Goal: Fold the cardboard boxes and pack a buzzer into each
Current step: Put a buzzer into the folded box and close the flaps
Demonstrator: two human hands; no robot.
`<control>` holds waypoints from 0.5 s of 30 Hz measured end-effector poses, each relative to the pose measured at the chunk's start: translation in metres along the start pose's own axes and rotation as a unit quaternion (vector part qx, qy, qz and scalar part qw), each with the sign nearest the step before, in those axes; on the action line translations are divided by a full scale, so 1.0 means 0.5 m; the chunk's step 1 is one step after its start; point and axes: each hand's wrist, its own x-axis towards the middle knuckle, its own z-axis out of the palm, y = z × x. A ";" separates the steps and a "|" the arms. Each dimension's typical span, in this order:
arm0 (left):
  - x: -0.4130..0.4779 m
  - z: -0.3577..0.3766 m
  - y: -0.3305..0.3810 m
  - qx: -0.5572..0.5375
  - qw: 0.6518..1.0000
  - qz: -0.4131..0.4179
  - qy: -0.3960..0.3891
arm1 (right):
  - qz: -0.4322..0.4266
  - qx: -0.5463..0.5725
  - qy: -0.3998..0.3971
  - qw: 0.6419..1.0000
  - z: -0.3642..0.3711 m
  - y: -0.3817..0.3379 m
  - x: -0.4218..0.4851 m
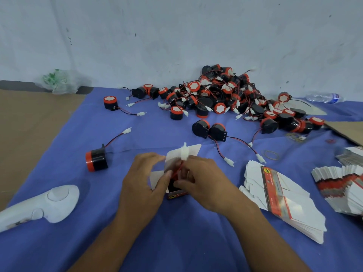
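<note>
Item: box (176,194), near centre of counter (78,134); buzzer (170,187) mostly in, wire (177,170) protruding. Left hand (143,179) fingers clamped box; right hand (204,179) fingers pinched wire. Step: packing. Next, likely: tuck wire, shut flap (193,150).

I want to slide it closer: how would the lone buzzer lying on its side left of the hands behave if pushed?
The buzzer is round and lies on its side, so it may roll, though its mounting tab could stop it. Its thin wire looks floppy and would probably trail behind.
</note>
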 end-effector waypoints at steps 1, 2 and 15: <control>-0.002 0.002 0.003 -0.034 0.999 -0.034 -0.010 | -0.001 0.025 0.003 1.000 0.000 0.000 0.000; -0.004 0.004 0.005 -0.058 0.996 -0.062 -0.023 | -0.002 0.058 0.006 0.998 -0.001 -0.001 -0.004; -0.003 0.021 -0.012 -0.002 0.992 -0.061 -0.112 | -0.053 0.268 -0.002 0.962 -0.031 -0.008 -0.018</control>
